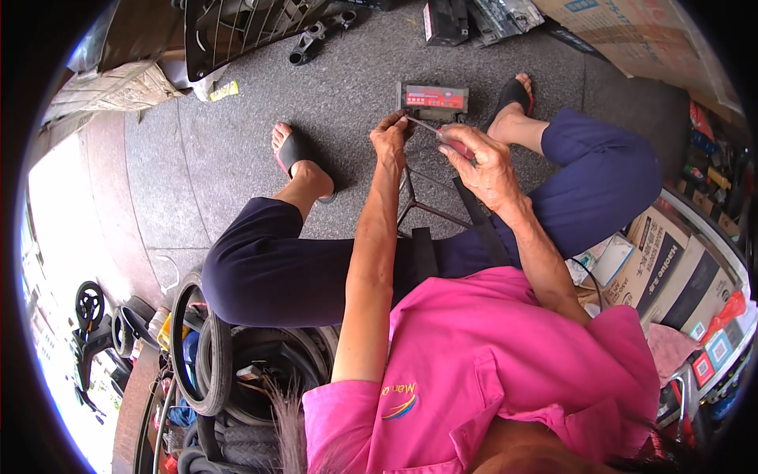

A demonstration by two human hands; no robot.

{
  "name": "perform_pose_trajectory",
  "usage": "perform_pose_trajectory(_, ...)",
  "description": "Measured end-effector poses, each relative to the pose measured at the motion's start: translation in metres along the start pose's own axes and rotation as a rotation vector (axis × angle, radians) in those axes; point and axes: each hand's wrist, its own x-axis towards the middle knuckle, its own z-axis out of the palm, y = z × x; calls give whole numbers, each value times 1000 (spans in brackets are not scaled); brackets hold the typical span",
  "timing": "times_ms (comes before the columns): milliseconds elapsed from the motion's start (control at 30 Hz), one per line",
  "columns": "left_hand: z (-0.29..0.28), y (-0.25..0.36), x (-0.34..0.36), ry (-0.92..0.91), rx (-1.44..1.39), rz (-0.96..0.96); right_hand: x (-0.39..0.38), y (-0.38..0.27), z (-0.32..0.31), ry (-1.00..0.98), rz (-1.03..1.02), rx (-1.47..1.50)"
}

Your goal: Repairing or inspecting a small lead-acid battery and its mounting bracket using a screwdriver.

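A screwdriver (455,145) with a reddish handle is gripped in my right hand (491,175), its thin metal shaft slanting up and left. At the shaft's tip, the fingers of my left hand (387,141) are pinched together; whatever they hold is too small to make out. Just beyond both hands, a grey battery (436,98) with a red label lies on the floor between my feet. My left fingertips are by its near left corner, and I cannot tell whether they touch it.
Dark metal stool legs (410,199) stand below my hands. Bicycle-type tires (212,355) are piled at lower left. Dark batteries (447,22) and a metal part (316,39) lie at the far side. Cardboard boxes (671,265) fill the right, with another large carton (632,31) at far right.
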Motion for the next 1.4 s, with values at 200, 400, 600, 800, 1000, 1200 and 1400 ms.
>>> perform_pose_trajectory(200, 5, 0, 0, 44, -22, -14, 4, -3, 1, 9, -1, -25)
perform_pose_trajectory(400, 7, 3, -3, 103, 42, -15, 10, -3, 9, -53, 40, -41)
perform_pose_trajectory(600, 6, 9, -7, 95, -20, -75, 16, -6, 15, -20, 30, -97)
perform_pose_trajectory(800, 8, 17, -18, 28, 200, -111, 23, 3, 22, 75, -30, -229)
perform_pose_trajectory(1000, -5, 24, -9, -126, 482, -61, 24, -3, 20, 19, -49, -221)
perform_pose_trajectory(1200, -6, 21, -19, -129, 450, -128, 22, 4, 15, 79, 19, -284)
perform_pose_trajectory(1400, -11, 11, -34, -153, 444, -278, 21, -2, 7, 24, 5, -418)
